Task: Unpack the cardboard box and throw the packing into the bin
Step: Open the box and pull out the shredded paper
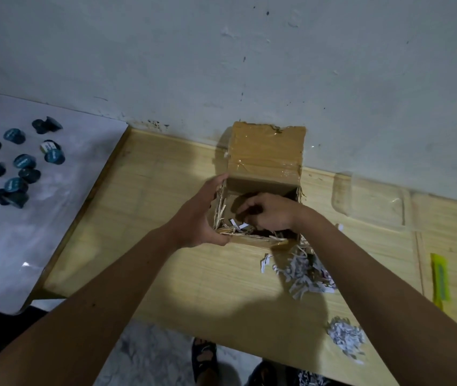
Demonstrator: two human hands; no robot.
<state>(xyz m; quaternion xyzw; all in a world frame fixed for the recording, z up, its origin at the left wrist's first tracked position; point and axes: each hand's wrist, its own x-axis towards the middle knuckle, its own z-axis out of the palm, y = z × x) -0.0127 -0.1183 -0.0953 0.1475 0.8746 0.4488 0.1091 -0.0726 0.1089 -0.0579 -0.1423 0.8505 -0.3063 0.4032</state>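
Note:
An open cardboard box (263,158) stands on the wooden table (182,268) near the wall, its taped lid flap raised. My left hand (198,215) holds the box's left wall, thumb at the front corner. My right hand (270,211) reaches down inside the box with curled fingers among shredded paper strips (235,228); what the fingers hold is hidden. A heap of shredded paper (302,270) lies on the table right of the box, and a smaller heap (345,337) sits near the front edge.
A white board (40,218) at the left carries several dark round capsules (24,161). A clear plastic tray (372,200) lies at the right by the wall. A yellow strip (440,278) lies at the far right. Sandalled feet (203,358) show below the table edge.

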